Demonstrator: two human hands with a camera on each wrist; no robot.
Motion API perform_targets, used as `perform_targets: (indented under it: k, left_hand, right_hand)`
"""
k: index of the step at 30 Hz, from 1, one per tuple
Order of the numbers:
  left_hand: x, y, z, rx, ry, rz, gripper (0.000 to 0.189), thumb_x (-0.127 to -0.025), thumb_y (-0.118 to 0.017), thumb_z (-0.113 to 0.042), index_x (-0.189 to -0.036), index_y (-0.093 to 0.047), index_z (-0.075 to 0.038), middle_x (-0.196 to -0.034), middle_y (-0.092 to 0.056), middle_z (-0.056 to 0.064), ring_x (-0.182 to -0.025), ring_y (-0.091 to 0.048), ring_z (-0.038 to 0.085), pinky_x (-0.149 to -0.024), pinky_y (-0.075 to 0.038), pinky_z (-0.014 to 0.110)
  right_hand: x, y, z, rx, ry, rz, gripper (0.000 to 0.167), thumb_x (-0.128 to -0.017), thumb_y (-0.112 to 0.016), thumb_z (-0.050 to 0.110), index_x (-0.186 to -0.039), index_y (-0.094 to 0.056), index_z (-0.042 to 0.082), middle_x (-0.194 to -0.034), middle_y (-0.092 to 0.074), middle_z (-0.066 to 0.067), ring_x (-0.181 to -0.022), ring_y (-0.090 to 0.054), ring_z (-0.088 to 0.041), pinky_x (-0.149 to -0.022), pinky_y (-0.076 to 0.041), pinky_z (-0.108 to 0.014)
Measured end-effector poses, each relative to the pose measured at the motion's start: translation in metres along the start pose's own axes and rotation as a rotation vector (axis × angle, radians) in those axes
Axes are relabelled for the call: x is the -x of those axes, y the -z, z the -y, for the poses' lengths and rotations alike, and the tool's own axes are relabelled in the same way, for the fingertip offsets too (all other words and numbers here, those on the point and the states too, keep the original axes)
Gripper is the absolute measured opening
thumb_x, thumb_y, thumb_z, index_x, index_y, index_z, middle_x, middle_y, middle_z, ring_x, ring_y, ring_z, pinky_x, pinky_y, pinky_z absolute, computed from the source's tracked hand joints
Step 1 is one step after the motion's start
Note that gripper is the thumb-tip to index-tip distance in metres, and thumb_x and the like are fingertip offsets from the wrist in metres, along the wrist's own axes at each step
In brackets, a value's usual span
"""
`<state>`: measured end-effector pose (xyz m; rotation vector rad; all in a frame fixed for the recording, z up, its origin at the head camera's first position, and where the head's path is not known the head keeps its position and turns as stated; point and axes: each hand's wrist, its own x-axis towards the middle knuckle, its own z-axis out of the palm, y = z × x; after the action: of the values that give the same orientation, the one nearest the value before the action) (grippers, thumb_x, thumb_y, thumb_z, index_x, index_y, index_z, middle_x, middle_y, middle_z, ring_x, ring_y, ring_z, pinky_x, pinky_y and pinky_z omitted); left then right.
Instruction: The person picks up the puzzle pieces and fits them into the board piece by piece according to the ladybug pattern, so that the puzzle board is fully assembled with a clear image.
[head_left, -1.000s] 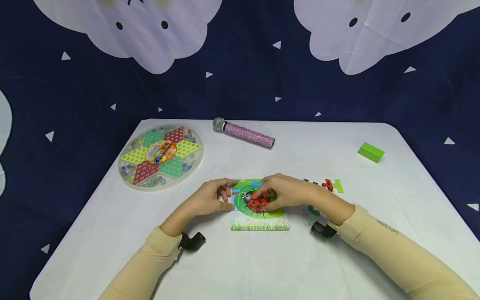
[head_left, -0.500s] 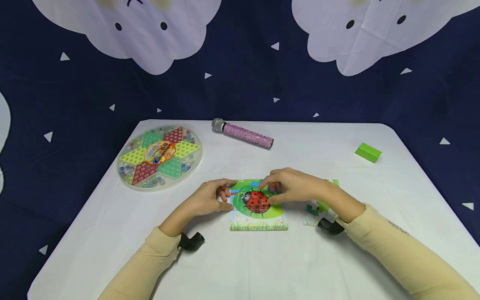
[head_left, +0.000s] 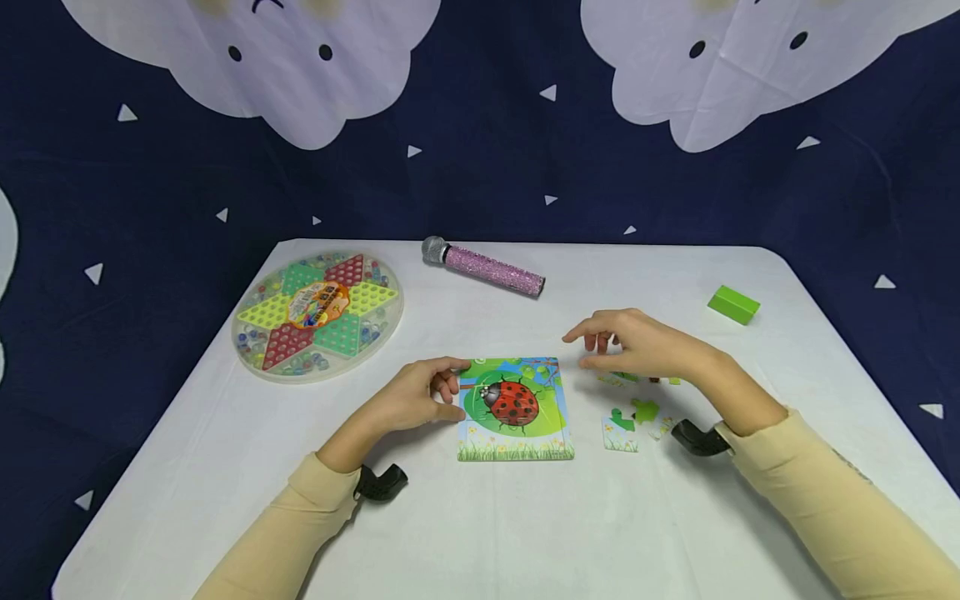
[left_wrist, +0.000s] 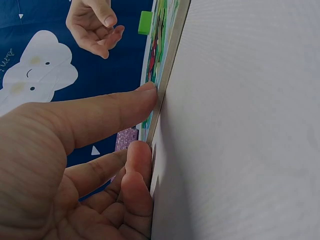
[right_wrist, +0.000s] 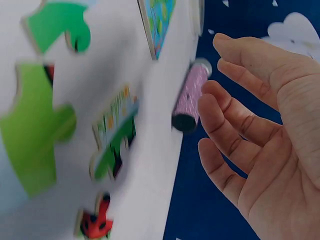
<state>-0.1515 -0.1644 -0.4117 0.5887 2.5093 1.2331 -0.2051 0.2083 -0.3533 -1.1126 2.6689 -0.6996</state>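
As left hand [head_left: 411,397] touches puzzle [head_left: 513,408], right hand [head_left: 636,343] hovers; pieces [head_left: 619,439] nearby

Left fingers [head_left: 450,364] against the ladybug puzzle [head_left: 513,408]

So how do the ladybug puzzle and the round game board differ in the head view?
Shape: the ladybug puzzle is roughly square, while the round game board is circular. Size: the ladybug puzzle is smaller than the round game board. Look: the ladybug puzzle shows one red ladybug; the round game board has a coloured star with marbles between its points. Both lie flat on the white table.
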Motion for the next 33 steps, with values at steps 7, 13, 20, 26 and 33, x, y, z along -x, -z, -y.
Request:
perform_targets:
  k: [7, 13, 20, 26, 33]
  left_hand:
    - [-0.001, 0.000, 0.000, 0.008, 0.010, 0.003, 0.073, -0.083, -0.090, -0.005, -0.149, -0.059, 0.000, -0.101, -0.065, 0.005, -0.086, -0.061, 0.012, -0.072, -0.045, 0.023]
    - [0.000, 0.000, -0.001, 0.014, 0.014, 0.004, 0.073, -0.083, -0.090, -0.005, -0.149, -0.059, 0.000, -0.101, -0.065, 0.004, -0.086, -0.060, 0.013, -0.072, -0.045, 0.023]
    - [0.000, 0.000, 0.000, 0.013, 0.006, 0.007, 0.072, -0.083, -0.090, -0.006, -0.148, -0.060, 0.001, -0.101, -0.065, 0.006, -0.086, -0.060, 0.012, -0.072, -0.044, 0.023]
    - [0.000, 0.000, -0.001, 0.011, -0.005, 0.007, 0.072, -0.083, -0.090, -0.006, -0.148, -0.060, 0.002, -0.101, -0.066, 0.007, -0.086, -0.060, 0.014, -0.072, -0.044, 0.024]
    - [0.000, 0.001, -0.003, 0.003, -0.004, 0.008, 0.073, -0.083, -0.090, -0.006, -0.148, -0.060, 0.002, -0.101, -0.065, 0.007, -0.086, -0.060, 0.014, -0.072, -0.044, 0.024]
  right_hand:
    - [0.016, 0.013, -0.015, 0.000, -0.061, -0.041, 0.038, -0.098, -0.081, 0.026, -0.134, -0.075, 0.017, -0.105, -0.073, 0.004, -0.094, -0.065, -0.010, -0.088, -0.058, -0.044]
    - [0.026, 0.018, -0.025, -0.009, -0.134, -0.045, 0.042, -0.097, -0.082, 0.026, -0.136, -0.074, 0.015, -0.109, -0.073, -0.001, -0.098, -0.067, -0.015, -0.091, -0.056, -0.047]
    - [0.038, 0.021, -0.037, -0.016, -0.221, -0.033, 0.046, -0.095, -0.084, 0.026, -0.138, -0.073, 0.015, -0.115, -0.072, -0.004, -0.107, -0.068, -0.021, -0.096, -0.055, -0.052]
    - [0.051, 0.023, -0.050, -0.033, -0.266, -0.025, 0.047, -0.094, -0.085, 0.025, -0.139, -0.072, 0.014, -0.123, -0.071, -0.009, -0.110, -0.069, -0.025, -0.094, -0.057, -0.048]
    - [0.063, 0.022, -0.064, -0.054, -0.332, 0.010, 0.055, -0.088, -0.090, 0.024, -0.139, -0.072, 0.014, -0.124, -0.072, -0.006, -0.107, -0.066, -0.021, -0.086, -0.055, -0.035]
